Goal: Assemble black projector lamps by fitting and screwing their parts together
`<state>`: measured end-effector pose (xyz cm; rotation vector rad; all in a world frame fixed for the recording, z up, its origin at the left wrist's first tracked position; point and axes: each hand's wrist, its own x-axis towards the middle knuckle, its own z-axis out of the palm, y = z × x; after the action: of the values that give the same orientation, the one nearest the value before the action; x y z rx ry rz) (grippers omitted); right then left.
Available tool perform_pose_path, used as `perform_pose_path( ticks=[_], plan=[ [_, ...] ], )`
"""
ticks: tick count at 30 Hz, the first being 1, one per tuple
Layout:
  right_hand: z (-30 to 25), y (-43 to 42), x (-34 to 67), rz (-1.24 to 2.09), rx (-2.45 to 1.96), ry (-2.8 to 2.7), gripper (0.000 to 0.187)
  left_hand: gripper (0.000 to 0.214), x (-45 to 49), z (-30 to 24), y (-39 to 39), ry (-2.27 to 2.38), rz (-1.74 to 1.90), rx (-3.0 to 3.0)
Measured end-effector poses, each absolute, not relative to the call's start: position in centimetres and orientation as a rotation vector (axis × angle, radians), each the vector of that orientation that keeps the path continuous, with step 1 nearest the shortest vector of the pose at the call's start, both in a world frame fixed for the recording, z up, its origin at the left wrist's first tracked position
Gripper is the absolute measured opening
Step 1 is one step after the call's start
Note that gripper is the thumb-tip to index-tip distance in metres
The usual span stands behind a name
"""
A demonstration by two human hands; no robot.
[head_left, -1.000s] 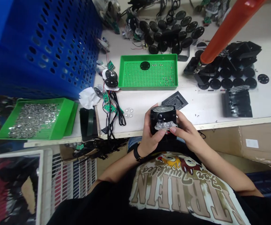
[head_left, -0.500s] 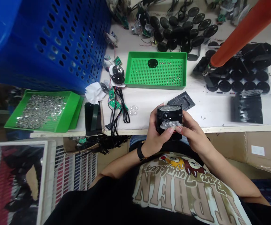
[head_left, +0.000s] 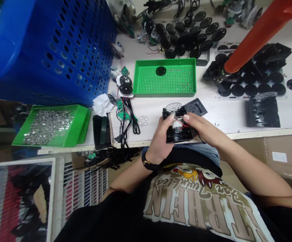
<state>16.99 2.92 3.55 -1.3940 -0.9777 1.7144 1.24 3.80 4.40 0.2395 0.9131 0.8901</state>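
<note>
- A blue perforated plastic crate (head_left: pixel 60 50) filled the upper left side, beside the table (head_left: pixel 224 116); below it, a green tray (head_left: pixel 47 129) was holding many small shiny metal parts;
- Near the crate, on the table, lay a crumpled white tissue (head_left: pixel 102 105), and just beside it were green circuit boards (head_left: pixel 122 112) with black cables (head_left: pixel 131 124); a few small clear lenses (head_left: pixel 143 120) lay to the right of them;
- Farther up was a green pegboard tray (head_left: pixel 163 82), with one black disc (head_left: pixel 161 71) and some small pins on it;
- The left hand (head_left: pixel 158 139) was curled closely around a black plastic housing (head_left: pixel 177 134), and it held this housing above the table edge;
- The housing had a clear multi-lens piece (head_left: pixel 173 107) at its upper end and red wires (head_left: pixel 182 123) inside;
- The right hand (head_left: pixel 201 127) was half open, its fingertips (head_left: pixel 187 117) touching the housing near these wires; you cannot tell if it had firm hold;
- A black square plate (head_left: pixel 198 107) lay just behind the housing;
- At the right were many black discs (head_left: pixel 252 89) and a stack of black parts (head_left: pixel 263 114), under an orange tube (head_left: pixel 259 37).
</note>
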Motion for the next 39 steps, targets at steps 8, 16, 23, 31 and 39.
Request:
perform_pose_path(
  ticks=[8,16,23,31,39],
  plan=[
    [3.8,4.8,18.0,1.791,-1.399,-0.985,0.066,0.046,1.3,5.1,5.1,0.833,0.821,0.201],
    [3.5,4.9,18.0,1.812,-1.395,-0.939,0.066,0.060,1.2,5.8,5.4,0.823,0.757,0.162],
    [3.9,4.7,17.9,1.807,-1.425,-0.942,0.066,0.060,1.2,6.0,5.7,0.817,0.747,0.122],
    [4.2,4.5,17.7,1.789,-1.437,-0.979,0.065,0.063,1.1,6.6,6.1,0.853,0.719,0.093],
    [5.1,4.2,19.8,1.121,-1.596,-1.475,0.050,0.060,1.3,6.8,6.3,0.847,0.721,0.050]
  ],
)
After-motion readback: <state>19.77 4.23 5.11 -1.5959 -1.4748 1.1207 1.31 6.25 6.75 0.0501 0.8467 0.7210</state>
